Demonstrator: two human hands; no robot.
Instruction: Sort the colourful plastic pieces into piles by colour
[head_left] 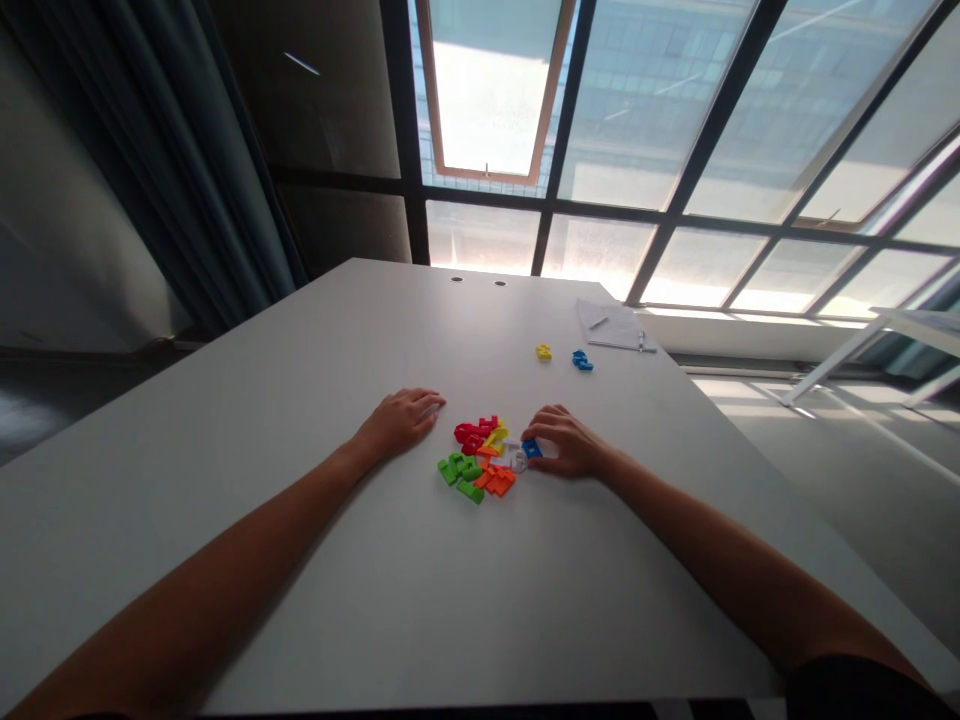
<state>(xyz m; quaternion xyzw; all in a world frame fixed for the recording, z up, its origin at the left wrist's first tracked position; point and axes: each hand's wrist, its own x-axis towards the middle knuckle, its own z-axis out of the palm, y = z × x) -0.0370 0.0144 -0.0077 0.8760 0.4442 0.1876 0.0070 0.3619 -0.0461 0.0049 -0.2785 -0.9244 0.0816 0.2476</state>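
Pinching a blocky blue plastic piece point(532, 449), right grip point(566, 441); left grip point(401, 418) loose on smooth white tabletop point(450, 610).

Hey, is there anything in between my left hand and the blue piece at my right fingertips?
Yes. Straight across from your left hand, the red pieces come first, then yellow, with white pieces right next to the blue piece at your right hand.
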